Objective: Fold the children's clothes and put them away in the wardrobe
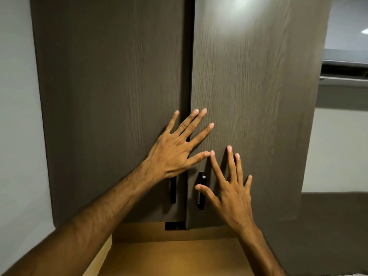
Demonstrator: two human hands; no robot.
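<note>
Two hands [175, 154] [231, 188] flat, fingers spread, against wardrobe doors [249, 86].

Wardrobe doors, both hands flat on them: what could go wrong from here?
1. The left hand spans the dark gap between the left door and right door; its fingers could get pinched there.
2. The right hand sits beside the right handle, not on it, so a push gives less control.
3. No clothes are visible.
</note>
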